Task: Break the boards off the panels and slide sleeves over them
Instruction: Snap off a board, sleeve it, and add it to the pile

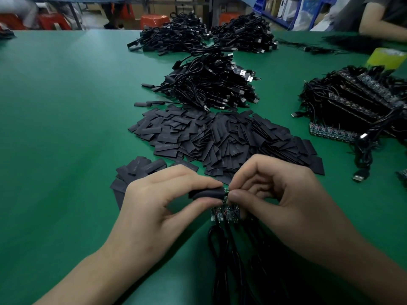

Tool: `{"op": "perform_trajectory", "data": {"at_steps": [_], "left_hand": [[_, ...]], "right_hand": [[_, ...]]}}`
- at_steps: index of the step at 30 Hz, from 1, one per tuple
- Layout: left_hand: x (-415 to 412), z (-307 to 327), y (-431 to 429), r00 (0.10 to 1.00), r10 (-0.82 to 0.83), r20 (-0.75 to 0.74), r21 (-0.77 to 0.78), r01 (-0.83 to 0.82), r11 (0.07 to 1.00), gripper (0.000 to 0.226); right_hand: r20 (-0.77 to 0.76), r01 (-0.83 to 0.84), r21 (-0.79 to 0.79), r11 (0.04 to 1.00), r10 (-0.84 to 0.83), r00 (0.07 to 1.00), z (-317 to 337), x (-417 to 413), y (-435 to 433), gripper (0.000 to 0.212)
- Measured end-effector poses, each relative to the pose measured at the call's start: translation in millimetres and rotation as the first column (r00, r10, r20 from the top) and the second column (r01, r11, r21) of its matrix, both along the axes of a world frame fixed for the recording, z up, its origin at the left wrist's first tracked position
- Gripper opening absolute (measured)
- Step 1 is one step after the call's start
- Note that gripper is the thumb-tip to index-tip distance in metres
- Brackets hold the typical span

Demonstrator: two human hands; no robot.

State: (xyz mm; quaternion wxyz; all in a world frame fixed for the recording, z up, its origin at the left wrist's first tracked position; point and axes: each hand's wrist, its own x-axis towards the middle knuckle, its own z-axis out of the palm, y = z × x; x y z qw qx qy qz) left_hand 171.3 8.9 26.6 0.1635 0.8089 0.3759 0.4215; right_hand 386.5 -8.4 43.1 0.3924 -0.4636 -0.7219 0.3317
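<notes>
Left grip (163, 201) pinches one sleeve (207, 193) — right grip (282, 199), one board (226, 191).

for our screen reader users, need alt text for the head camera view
The left hand pinches a black sleeve against a small board held by the right hand, over a green table. A pile of flat sleeves lies beyond.
</notes>
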Motion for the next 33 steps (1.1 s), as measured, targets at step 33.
{"op": "perform_trajectory", "data": {"at_steps": [33], "left_hand": [[6.4, -0.9, -1.8, 0.969, 0.198, 0.146, -0.047, -0.193, 0.98, 0.044]], "right_hand": [[0.098, 0.116, 0.221, 0.968, -0.14, 0.985, -2.8, -13.8, -5.9, 0.006]]}}
